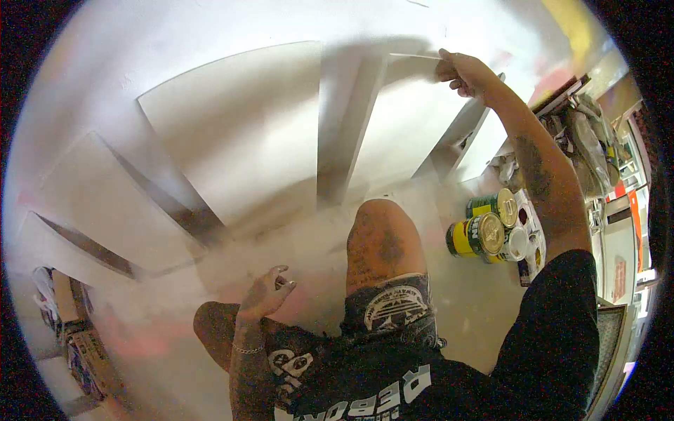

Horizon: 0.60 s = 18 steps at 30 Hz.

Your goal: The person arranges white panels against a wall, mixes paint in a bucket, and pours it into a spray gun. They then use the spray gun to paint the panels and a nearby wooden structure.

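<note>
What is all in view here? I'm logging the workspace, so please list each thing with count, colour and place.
panels: about five, white, leaning against the wall
tins: two clear, yellow and green, on the floor at right, lying on their sides
small tub: one, white, beside the tins
cardboard boxes: a few, brown, far left
clutter: mixed, upper right, too blurred to name
knee: one, bare, centre
left hand: open, empty, above the thigh
right hand: gripping the top edge of one white panel

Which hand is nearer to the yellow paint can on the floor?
Hard to call; in the image, roughly even. The left hand hangs open, empty, above the left knee, left of the yellow paint can. The right hand is raised well above it, gripping the white panel.
</note>
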Available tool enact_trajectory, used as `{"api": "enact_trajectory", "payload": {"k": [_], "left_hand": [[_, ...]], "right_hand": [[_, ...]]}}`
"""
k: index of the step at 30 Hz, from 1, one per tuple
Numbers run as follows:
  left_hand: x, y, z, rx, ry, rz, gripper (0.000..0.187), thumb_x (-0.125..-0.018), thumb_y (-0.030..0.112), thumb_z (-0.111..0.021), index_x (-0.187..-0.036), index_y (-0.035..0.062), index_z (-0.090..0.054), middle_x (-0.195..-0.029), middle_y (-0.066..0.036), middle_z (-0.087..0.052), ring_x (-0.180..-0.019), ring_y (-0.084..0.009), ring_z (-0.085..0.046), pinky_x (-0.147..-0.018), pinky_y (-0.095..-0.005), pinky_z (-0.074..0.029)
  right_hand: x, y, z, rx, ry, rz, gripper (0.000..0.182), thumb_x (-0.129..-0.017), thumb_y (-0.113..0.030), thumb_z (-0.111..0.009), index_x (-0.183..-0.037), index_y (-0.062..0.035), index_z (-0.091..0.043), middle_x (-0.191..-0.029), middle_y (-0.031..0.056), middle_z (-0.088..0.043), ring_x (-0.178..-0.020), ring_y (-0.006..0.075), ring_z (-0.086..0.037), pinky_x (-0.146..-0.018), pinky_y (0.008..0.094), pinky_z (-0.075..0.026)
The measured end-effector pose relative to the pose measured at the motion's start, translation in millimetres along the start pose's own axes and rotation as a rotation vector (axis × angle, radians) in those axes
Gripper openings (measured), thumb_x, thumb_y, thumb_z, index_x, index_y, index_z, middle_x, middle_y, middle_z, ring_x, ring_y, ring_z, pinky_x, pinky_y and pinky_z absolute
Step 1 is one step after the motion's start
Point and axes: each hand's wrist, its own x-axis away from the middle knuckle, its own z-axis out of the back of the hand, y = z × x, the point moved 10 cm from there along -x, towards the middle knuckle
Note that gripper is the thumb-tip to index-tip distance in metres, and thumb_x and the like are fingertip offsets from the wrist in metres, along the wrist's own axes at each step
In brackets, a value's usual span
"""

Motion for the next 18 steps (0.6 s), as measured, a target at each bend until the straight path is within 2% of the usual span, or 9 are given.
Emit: {"api": "enact_trajectory", "payload": {"k": [4, 7, 8, 10, 11, 13, 15, 17, 18], "left_hand": [[-7.6, -8.9, -4.7, -0.047, 0.03, -0.061, 0.054, -0.086, 0.032, -0.062, -0.127, 0.0002, -0.048, -0.099, -0.017, -0.065, -0.088, -0.0263, -0.064, -0.08, -0.0366, -0.051], [-3.3, 3.0, -2.9, -0.009, 0.035, -0.09, 0.052, -0.086, 0.031, -0.062, -0.127, 0.0014, -0.049, -0.099, -0.017, -0.065, -0.086, -0.0259, -0.064, -0.078, -0.0364, -0.051], [-2.9, 3.8, -4.3, -0.008, 0.03, -0.091, 0.052, -0.086, 0.031, -0.062, -0.127, 0.0014, -0.049, -0.099, -0.017, -0.065, -0.086, -0.0259, -0.064, -0.078, -0.0364, -0.051], [-5.0, -4.9, -7.2, 0.056, 0.007, -0.024, 0.05, -0.086, 0.029, -0.063, -0.127, 0.0026, -0.049, -0.097, -0.018, -0.065, -0.084, -0.0246, -0.064, -0.076, -0.036, -0.051], [-5.2, -6.2, -8.5, 0.055, 0.002, -0.028, 0.05, -0.086, 0.029, -0.063, -0.127, 0.0026, -0.049, -0.097, -0.018, -0.065, -0.084, -0.0246, -0.064, -0.076, -0.036, -0.051], [-6.5, -5.2, -7.0, 0.017, 0.039, -0.052, 0.05, -0.086, 0.027, -0.063, -0.128, 0.0037, -0.049, -0.097, -0.017, -0.065, -0.083, -0.023, -0.063, -0.074, -0.0352, -0.051], [0.1, 8.0, -3.2, 0.015, 0.028, -0.04, 0.051, -0.086, 0.027, -0.063, -0.128, 0.0033, -0.048, -0.096, -0.017, -0.065, -0.083, -0.023, -0.063, -0.074, -0.0351, -0.051], [-0.1, 7.2, -3.0, 0.015, 0.021, -0.021, 0.051, -0.086, 0.026, -0.063, -0.128, 0.003, -0.048, -0.096, -0.017, -0.065, -0.084, -0.0231, -0.063, -0.075, -0.0351, -0.051], [-1.6, 3.5, -5.0, 0.028, 0.026, -0.039, 0.051, -0.086, 0.027, -0.063, -0.128, 0.0024, -0.048, -0.096, -0.017, -0.065, -0.084, -0.0232, -0.064, -0.075, -0.0351, -0.051]], "right_hand": [[13.6, -17.0, -6.9, 0.486, -0.088, 0.287, 0.043, -0.088, -0.041, -0.06, -0.115, -0.0071, -0.058, -0.091, 0.0066, -0.066, -0.068, 0.0116, -0.053, -0.053, 0.0263, -0.043], [42.4, -54.2, 2.8, 1.218, 0.406, 0.641, 0.038, -0.083, -0.03, -0.067, -0.117, -0.0149, -0.059, -0.095, 0.0145, -0.065, -0.086, 0.0326, -0.062, -0.082, 0.045, -0.049], [40.8, -53.4, 7.3, 1.221, 0.405, 0.637, 0.038, -0.083, -0.03, -0.067, -0.117, -0.0149, -0.059, -0.095, 0.0145, -0.065, -0.086, 0.0326, -0.062, -0.082, 0.045, -0.049], [50.5, -69.5, 5.4, 1.307, 0.489, 0.94, 0.026, -0.083, -0.024, -0.065, -0.107, -0.0146, -0.066, -0.097, 0.0137, -0.065, -0.09, 0.0321, -0.063, -0.082, 0.0426, -0.05], [43.6, -68.5, 11.8, 1.311, 0.491, 0.935, 0.026, -0.083, -0.024, -0.065, -0.107, -0.0146, -0.066, -0.097, 0.0137, -0.065, -0.09, 0.0321, -0.063, -0.082, 0.0426, -0.05], [15.3, -48.0, 10.5, 1.117, 0.088, 0.819, 0.02, -0.082, -0.017, -0.064, -0.101, -0.011, -0.069, -0.095, 0.0119, -0.067, -0.089, 0.03, -0.064, -0.084, 0.0401, -0.049], [19.4, -48.4, 13.5, 1.032, 0.059, 0.835, 0.023, -0.081, -0.012, -0.063, -0.103, -0.0085, -0.068, -0.093, 0.0104, -0.069, -0.086, 0.028, -0.066, -0.082, 0.0378, -0.051], [24.3, -51.8, 11.3, 0.957, 0.015, 0.852, 0.022, -0.084, -0.007, -0.058, -0.102, 0.0033, -0.065, -0.083, 0.0167, -0.069, -0.076, 0.0257, -0.068, -0.073, 0.034, -0.053], [29.6, -56.6, 10.4, 0.955, 0.012, 0.853, 0.022, -0.084, -0.007, -0.058, -0.102, 0.0033, -0.065, -0.083, 0.0167, -0.069, -0.076, 0.0257, -0.068, -0.073, 0.034, -0.053]]}}
